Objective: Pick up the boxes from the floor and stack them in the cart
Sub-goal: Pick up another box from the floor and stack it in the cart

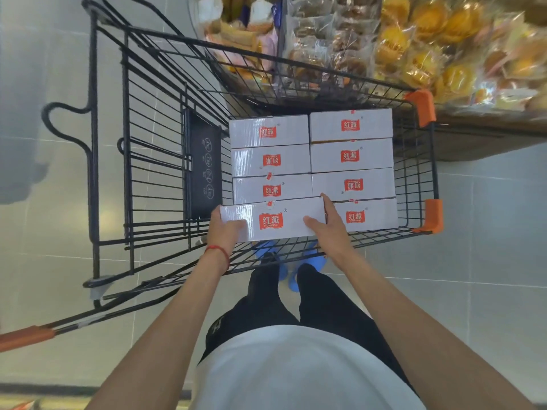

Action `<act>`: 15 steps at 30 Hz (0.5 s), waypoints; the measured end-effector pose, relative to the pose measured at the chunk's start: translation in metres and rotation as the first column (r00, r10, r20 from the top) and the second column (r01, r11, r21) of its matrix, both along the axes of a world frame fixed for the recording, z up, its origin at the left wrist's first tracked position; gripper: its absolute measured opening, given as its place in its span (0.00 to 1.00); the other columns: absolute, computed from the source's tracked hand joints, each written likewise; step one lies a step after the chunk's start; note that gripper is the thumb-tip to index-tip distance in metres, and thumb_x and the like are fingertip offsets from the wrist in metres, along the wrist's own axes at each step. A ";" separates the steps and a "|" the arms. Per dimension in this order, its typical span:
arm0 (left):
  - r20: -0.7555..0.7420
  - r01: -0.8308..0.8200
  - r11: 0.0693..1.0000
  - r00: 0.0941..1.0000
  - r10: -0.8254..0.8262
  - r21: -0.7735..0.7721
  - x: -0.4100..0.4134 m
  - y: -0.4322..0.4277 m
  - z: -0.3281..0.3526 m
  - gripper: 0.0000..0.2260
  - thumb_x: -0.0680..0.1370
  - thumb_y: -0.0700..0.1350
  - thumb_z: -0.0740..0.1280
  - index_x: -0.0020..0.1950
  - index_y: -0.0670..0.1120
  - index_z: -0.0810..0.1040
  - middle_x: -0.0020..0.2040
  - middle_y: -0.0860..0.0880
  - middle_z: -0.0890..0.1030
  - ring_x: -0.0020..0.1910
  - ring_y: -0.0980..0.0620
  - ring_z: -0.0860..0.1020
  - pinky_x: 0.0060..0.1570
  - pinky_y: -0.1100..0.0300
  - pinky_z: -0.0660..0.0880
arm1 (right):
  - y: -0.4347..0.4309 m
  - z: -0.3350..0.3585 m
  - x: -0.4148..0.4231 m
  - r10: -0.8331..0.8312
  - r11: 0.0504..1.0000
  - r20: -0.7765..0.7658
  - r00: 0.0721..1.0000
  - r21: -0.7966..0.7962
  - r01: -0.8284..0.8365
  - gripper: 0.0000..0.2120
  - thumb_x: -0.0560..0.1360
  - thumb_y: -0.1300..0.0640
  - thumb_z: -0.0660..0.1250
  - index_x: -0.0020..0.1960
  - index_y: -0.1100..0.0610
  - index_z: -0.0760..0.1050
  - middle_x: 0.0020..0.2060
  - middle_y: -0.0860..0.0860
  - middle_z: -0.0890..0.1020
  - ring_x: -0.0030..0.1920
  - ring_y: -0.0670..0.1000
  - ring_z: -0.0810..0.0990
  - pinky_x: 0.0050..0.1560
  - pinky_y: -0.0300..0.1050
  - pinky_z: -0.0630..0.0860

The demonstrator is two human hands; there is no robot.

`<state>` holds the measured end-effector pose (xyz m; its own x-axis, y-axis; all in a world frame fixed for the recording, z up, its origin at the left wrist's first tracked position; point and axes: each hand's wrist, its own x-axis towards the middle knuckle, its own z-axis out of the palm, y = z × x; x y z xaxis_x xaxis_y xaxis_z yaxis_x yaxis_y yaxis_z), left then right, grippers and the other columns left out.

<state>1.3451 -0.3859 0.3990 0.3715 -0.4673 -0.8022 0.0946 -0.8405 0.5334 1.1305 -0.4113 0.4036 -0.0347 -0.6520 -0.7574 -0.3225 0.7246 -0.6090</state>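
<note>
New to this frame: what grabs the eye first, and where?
White boxes with red logos, packed in two columns inside the black wire cart, fill centre frame. At the near left corner, the left hand and right hand hold one more box by its ends. Wrapped pastries pile up top right, beyond the cart.

I count eight white boxes [350,125] (seven lying flat in two columns, the eighth box [278,220] in my grip), one wire cart [204,167], two orange corner guards [421,110], and two hands: left hand [226,227], right hand [328,229].
</note>
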 end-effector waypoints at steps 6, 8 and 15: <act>0.282 0.101 0.990 0.957 -0.070 -0.098 -0.024 0.004 0.013 0.36 0.76 0.37 0.71 0.79 0.45 0.59 0.77 0.45 0.62 0.75 0.46 0.65 0.75 0.49 0.64 | 0.003 0.009 -0.011 -0.179 0.983 -0.017 0.984 -0.036 0.179 0.20 0.83 0.61 0.63 0.75 0.55 0.72 0.69 0.50 0.77 0.68 0.49 0.75 0.70 0.47 0.72; 0.372 0.187 0.966 0.922 -0.109 -0.180 -0.034 0.007 0.019 0.29 0.76 0.37 0.70 0.76 0.45 0.65 0.75 0.46 0.64 0.75 0.48 0.64 0.76 0.52 0.61 | 0.009 0.012 -0.019 -0.218 0.975 0.001 0.976 -0.053 0.218 0.18 0.83 0.60 0.63 0.72 0.54 0.74 0.67 0.48 0.79 0.67 0.49 0.76 0.72 0.51 0.73; 0.371 0.434 0.829 0.878 -0.302 -0.352 -0.096 0.019 0.050 0.16 0.80 0.37 0.66 0.67 0.46 0.76 0.66 0.53 0.72 0.56 0.69 0.71 0.63 0.76 0.65 | 0.047 0.032 -0.077 -0.453 0.877 0.184 0.873 -0.087 0.473 0.12 0.83 0.62 0.65 0.65 0.58 0.78 0.58 0.56 0.83 0.57 0.55 0.83 0.59 0.48 0.79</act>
<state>1.2494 -0.3669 0.4487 0.2848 -0.8770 -0.3870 -0.3891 -0.4747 0.7895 1.0531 -0.3640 0.4354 -0.2467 -0.6793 -0.6911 0.1355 0.6820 -0.7187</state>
